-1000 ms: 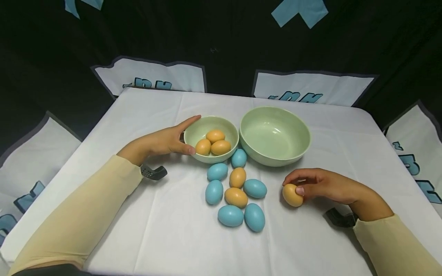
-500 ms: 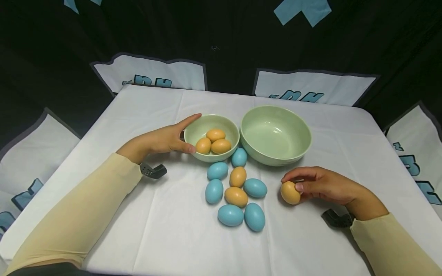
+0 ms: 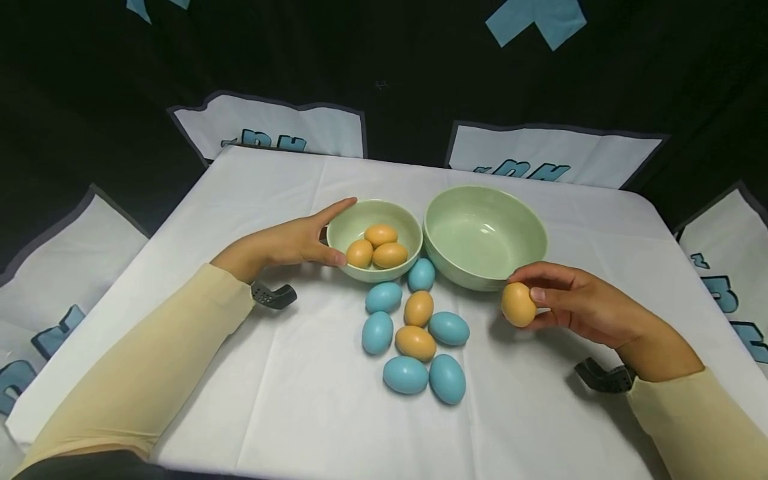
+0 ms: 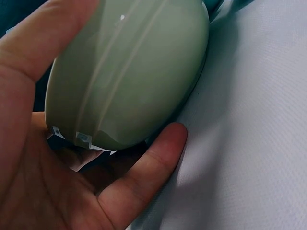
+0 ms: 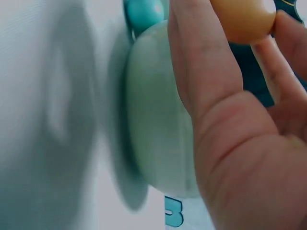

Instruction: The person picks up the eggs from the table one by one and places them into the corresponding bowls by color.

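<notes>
My right hand (image 3: 576,300) pinches a yellow egg (image 3: 519,305) between thumb and fingers, above the cloth and near the front right of the large green bowl (image 3: 480,240). That egg (image 5: 247,19) also shows at the top of the right wrist view. My left hand (image 3: 294,241) holds the left side of the small green bowl (image 3: 342,230), thumb at the front of the rim and a finger at the back. In the left wrist view the bowl's outer wall (image 4: 139,72) lies between spread fingers. Three yellow eggs (image 3: 390,255) lie inside it.
In front of the bowls, two yellow eggs (image 3: 415,343) lie among several blue eggs (image 3: 405,375) on the white tablecloth (image 3: 324,400). One blue egg (image 3: 422,274) sits close against the small bowl. The two bowls stand side by side. A dark curtain (image 3: 396,60) hangs behind.
My right hand has lifted the yellow egg off the cloth and brought it up toward the large bowl. The left hand stays on the small bowl; the view has shifted slightly.
</notes>
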{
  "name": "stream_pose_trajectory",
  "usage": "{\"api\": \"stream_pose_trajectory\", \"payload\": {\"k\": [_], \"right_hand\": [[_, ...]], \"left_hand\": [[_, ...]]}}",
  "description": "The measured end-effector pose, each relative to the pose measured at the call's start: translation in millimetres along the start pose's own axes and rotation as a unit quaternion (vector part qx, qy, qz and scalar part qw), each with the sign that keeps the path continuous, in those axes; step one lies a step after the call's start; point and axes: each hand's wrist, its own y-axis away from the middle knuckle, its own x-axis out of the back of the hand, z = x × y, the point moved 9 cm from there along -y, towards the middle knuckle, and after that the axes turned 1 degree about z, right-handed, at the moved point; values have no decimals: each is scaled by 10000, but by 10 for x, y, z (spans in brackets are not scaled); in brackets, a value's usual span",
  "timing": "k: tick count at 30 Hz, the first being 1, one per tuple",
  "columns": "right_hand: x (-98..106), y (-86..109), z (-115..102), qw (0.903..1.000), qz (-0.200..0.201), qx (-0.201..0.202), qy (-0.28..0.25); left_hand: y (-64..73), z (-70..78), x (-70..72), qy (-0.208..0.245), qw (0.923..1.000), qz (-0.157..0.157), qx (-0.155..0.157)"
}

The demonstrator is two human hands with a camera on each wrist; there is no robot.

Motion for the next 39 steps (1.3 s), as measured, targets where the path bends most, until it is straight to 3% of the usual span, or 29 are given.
{"api": "stream_pose_trajectory", "payload": {"k": [8,14,20,29,39], "right_hand": [[-169,-55,-240,9986,-125,509,21],[-162,-181,-483,9961,125,867,47],[-82,-275,-549,9958,274,871,-58],[-16,-424,-614,9948,451,764,-491],[-44,-629,-677,9889,777,956,-829]], "left_hand": [[-18,-31,1,-19,10000,-69,19],[-121,-192,36,33,10000,15,-12],[-172,-295,27,-90,10000,35,3],[-171,-266,49,-137,9999,62,-50],[-138,-215,28,-143,9999,-29,55]]}}
